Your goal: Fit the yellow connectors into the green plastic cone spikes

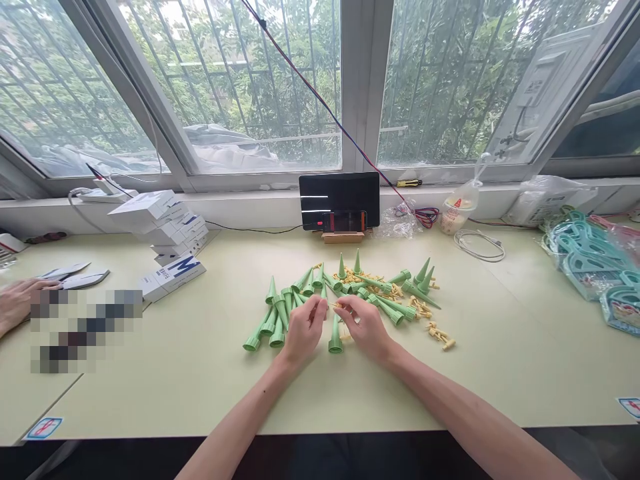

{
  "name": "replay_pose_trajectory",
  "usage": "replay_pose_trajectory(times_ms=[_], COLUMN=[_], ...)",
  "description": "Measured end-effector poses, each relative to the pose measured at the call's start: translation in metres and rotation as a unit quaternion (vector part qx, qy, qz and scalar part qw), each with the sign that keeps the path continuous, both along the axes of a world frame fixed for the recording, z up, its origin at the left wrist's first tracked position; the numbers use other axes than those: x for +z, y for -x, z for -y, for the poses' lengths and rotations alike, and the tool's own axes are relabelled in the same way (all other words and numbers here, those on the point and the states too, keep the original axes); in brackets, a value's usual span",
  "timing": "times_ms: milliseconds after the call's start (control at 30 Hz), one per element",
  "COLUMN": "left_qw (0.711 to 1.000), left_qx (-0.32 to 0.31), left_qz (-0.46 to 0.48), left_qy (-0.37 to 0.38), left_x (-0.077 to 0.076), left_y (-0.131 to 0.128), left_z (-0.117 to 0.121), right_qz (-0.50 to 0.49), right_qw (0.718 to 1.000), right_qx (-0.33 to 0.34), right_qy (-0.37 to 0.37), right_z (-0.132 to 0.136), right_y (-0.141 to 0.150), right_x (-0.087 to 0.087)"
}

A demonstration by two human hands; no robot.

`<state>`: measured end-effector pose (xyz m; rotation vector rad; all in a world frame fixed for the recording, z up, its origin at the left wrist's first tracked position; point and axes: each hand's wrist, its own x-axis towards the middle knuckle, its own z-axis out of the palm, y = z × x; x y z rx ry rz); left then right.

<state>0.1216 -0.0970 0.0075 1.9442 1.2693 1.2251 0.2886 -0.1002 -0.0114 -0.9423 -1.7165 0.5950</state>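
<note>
My left hand (304, 328) is closed around a green plastic spike (325, 293), whose narrow end shows above the fingers. Close beside it, my right hand (369, 327) pinches a small yellow plastic piece (337, 305), partly hidden by the fingertips. Between the hands another green spike (335, 339) lies on the table with its wide ribbed end toward me. More green spikes (279, 313) are heaped to the left and beyond the hands, a few standing on their wide ends. Small yellow T-shaped pieces (440, 335) are scattered among them and to the right.
A black tablet (340, 193) with a phone (345, 221) before it stands at the back. White boxes (170, 230) are stacked left, near another person's hand (23, 303). A bagged cup (457, 210), a coiled cable (480, 247) and teal plastic items (585, 260) sit right.
</note>
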Motion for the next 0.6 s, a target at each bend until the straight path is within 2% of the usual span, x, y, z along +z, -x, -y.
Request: replay_pose_trajectory(times_ms=[167, 333, 467, 600], left_qw=[0.999, 0.989, 0.979, 0.973], left_qx=[-0.024, -0.1, -0.139, -0.147], left_qz=[-0.035, -0.105, -0.15, -0.177], left_qy=[-0.008, -0.005, -0.012, 0.001], left_x=[-0.004, -0.008, -0.005, -0.001], left_y=[0.002, 0.003, 0.001, -0.001], left_z=[-0.001, 0.001, 0.005, 0.006], right_qz=[0.007, 0.025, 0.046, 0.014], right_qw=[0.999, 0.998, 0.995, 0.994], right_qx=[-0.035, -0.047, -0.042, -0.092], right_qy=[-0.005, -0.039, -0.074, -0.057], right_z=[-0.002, -0.001, 0.005, 0.006], right_y=[-0.006, -0.016, -0.033, -0.047], right_x=[-0.002, -0.008, -0.011, -0.007])
